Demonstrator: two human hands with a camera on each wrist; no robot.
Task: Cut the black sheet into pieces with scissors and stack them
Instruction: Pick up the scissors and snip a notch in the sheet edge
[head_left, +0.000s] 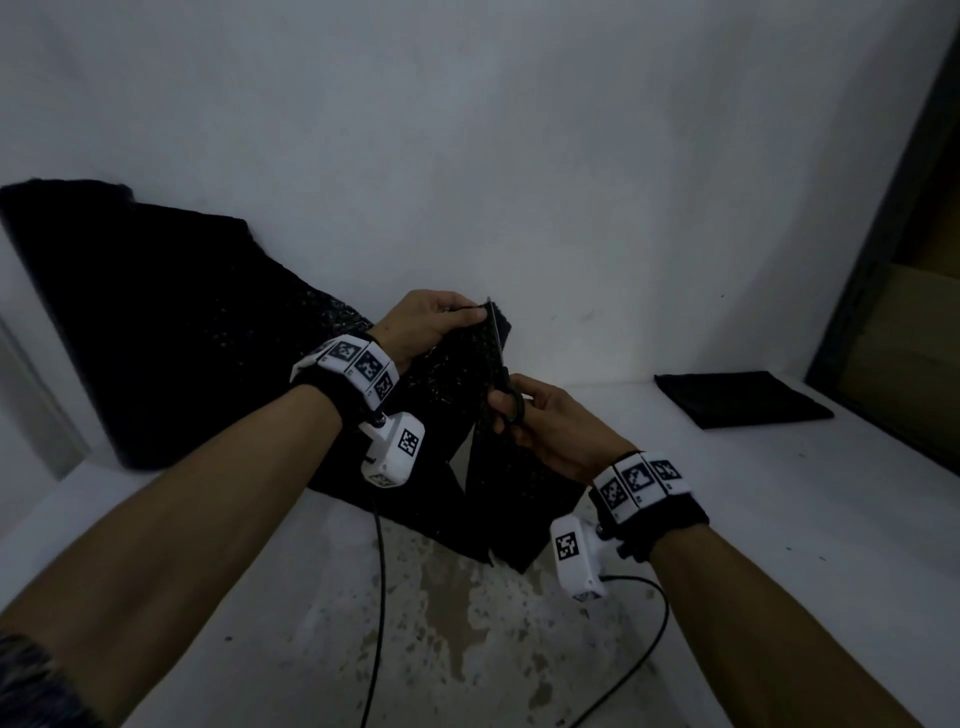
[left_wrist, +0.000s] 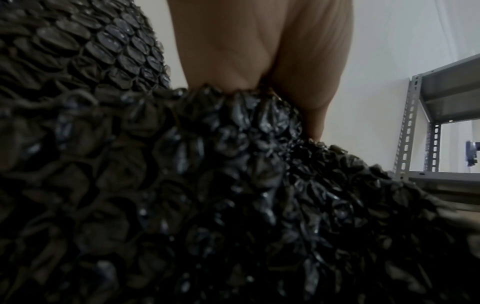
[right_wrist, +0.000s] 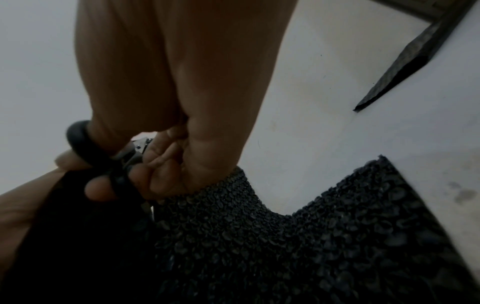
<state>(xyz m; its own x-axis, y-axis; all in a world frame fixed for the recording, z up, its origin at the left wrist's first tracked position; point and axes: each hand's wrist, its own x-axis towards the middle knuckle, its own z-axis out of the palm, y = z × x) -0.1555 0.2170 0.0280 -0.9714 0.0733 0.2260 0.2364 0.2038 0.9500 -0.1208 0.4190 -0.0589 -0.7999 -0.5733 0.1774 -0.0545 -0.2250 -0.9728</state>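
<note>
A long black bubbled sheet (head_left: 171, 332) runs from a dark heap at the far left to the middle, where it is lifted off the white surface. My left hand (head_left: 431, 325) pinches the sheet's upper edge; its palm (left_wrist: 259, 51) shows above the bubbled sheet (left_wrist: 182, 195) in the left wrist view. My right hand (head_left: 550, 426) grips black-handled scissors (head_left: 506, 384), their blades pointing up along the cut to the top edge. The handle ring (right_wrist: 80, 139) sits round my thumb. A cut strip (head_left: 519, 493) hangs below and to the right, also seen as bubbled sheet (right_wrist: 311, 236).
A flat stack of black cut pieces (head_left: 737, 399) lies on the white surface at the right; its edge (right_wrist: 415, 61) shows in the right wrist view. A dark frame (head_left: 883, 260) borders the right. A grey metal shelf (left_wrist: 441, 123) stands nearby. Cables (head_left: 379, 597) trail toward me.
</note>
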